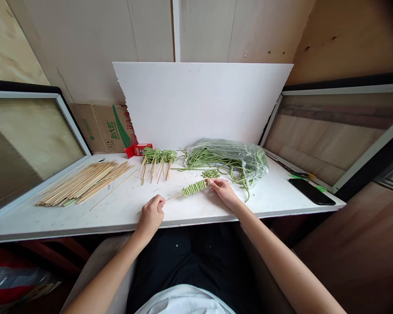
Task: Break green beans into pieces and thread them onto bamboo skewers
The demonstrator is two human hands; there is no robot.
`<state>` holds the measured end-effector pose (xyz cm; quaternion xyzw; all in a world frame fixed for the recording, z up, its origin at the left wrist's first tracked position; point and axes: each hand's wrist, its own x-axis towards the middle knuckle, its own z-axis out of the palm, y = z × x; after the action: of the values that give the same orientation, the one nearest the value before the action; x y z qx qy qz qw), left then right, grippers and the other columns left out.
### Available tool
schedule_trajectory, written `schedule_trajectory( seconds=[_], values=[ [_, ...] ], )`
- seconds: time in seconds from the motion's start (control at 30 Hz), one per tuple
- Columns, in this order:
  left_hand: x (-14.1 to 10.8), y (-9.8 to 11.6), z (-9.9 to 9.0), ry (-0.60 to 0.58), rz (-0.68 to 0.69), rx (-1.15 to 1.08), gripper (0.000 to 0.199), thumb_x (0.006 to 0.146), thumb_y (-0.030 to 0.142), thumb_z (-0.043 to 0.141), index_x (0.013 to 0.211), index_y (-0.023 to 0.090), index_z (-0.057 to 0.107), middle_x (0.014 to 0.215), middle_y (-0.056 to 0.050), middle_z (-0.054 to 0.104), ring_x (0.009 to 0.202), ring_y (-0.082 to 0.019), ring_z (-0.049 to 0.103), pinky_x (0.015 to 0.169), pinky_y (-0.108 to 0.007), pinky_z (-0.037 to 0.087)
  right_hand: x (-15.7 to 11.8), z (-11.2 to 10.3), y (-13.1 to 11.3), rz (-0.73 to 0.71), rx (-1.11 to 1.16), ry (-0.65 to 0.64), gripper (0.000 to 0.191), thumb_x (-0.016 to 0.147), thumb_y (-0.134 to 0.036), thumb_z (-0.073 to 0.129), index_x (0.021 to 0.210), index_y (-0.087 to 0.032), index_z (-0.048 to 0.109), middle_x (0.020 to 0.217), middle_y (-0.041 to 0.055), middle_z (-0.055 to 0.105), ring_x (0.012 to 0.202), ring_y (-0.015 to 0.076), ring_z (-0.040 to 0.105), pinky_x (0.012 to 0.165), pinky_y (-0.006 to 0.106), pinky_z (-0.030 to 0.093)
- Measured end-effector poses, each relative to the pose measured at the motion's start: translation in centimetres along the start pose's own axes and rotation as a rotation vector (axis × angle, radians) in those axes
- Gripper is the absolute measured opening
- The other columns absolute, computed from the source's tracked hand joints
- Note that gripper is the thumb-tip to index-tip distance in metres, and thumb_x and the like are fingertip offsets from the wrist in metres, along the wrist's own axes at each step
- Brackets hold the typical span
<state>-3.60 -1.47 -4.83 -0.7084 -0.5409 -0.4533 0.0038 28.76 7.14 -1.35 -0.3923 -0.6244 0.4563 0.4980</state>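
My left hand [151, 213] is closed around the lower part of a thin bamboo skewer [174, 197], which slants up to the right above the white table. Coiled or folded green long bean [195, 188] is threaded in tight ridges along its far half. At that far end the fingers of my right hand [223, 190] pinch the long bean; the skewer's tip is hidden there. Just beyond lies a small pile of cut bean pieces [211, 173]. Behind it, a clear plastic bag [249, 153] holds many long beans [205, 158], some spilling out.
Many bare skewers [81, 183] lie at the left, with a single one apart. Finished bean skewers [159, 156] are stacked at the back beside a red box [140, 149]. A black phone [311, 192] rests at the right. A white board [199, 104] stands behind.
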Motion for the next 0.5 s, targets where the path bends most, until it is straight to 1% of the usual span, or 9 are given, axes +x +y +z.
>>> schedule_trajectory(
  seconds=[0.1, 0.27, 0.4, 0.5],
  values=[
    [-0.03, 0.01, -0.08, -0.005, 0.007, 0.007, 0.022, 0.086, 0.004, 0.047, 0.084, 0.023, 0.059, 0.077, 0.000, 0.070, 0.075, -0.018, 0.068, 0.070, -0.025, 0.048, -0.02, 0.13, -0.06, -0.008, -0.031, 0.018, 0.049, 0.081, -0.072, 0.073, 0.081, -0.023, 0.074, 0.083, 0.0044, 0.069, 0.070, 0.0191, 0.054, 0.067, 0.031, 0.045],
    [-0.02, -0.09, -0.05, -0.010, 0.011, 0.014, 0.025, 0.084, 0.002, 0.046, 0.084, 0.023, 0.059, 0.078, 0.000, 0.071, 0.076, -0.018, 0.069, 0.070, -0.025, 0.049, 0.08, 0.23, 0.25, 0.005, -0.049, 0.053, 0.050, 0.077, -0.072, 0.077, 0.081, -0.022, 0.076, 0.079, 0.0042, 0.069, 0.067, 0.0188, 0.053, 0.065, 0.032, 0.043],
    [0.02, -0.15, 0.00, -0.009, 0.001, 0.005, 0.022, 0.086, 0.005, 0.047, 0.083, 0.023, 0.059, 0.077, 0.000, 0.070, 0.076, -0.018, 0.069, 0.070, -0.026, 0.048, 0.06, 0.35, 0.24, 0.020, -0.042, 0.064, 0.050, 0.076, -0.072, 0.078, 0.080, -0.021, 0.076, 0.078, 0.0041, 0.069, 0.067, 0.0186, 0.053, 0.066, 0.032, 0.043],
    [0.04, -0.15, 0.00, 0.002, -0.030, -0.002, 0.019, 0.089, 0.007, 0.048, 0.084, 0.023, 0.058, 0.077, -0.001, 0.070, 0.075, -0.019, 0.069, 0.070, -0.027, 0.048, 0.01, 0.44, -0.02, 0.016, 0.008, 0.043, 0.047, 0.077, -0.069, 0.079, 0.080, -0.022, 0.076, 0.080, 0.0037, 0.069, 0.070, 0.0185, 0.054, 0.068, 0.032, 0.043]
  ],
)
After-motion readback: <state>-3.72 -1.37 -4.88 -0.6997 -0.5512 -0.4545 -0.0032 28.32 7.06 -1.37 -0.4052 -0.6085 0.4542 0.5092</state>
